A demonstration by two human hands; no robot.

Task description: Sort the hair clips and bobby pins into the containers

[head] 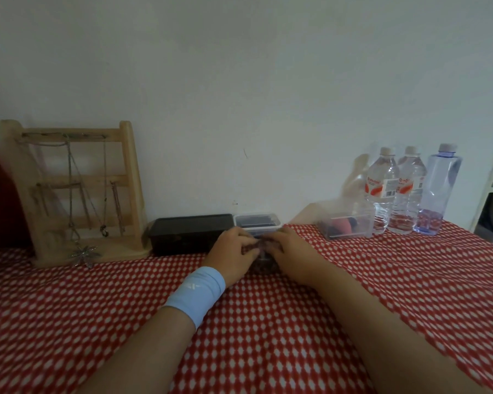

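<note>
The left hand and right hand were curled together over a dark heap of hair accessories, presumably for picking; what was gripped could not be told. The clear container and black container were set just behind, within reach.

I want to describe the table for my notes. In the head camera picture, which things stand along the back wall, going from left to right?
Wooden jewelry stand → black container → clear container → small clear box → two labelled water bottles → blue-tinted bottle.
</note>
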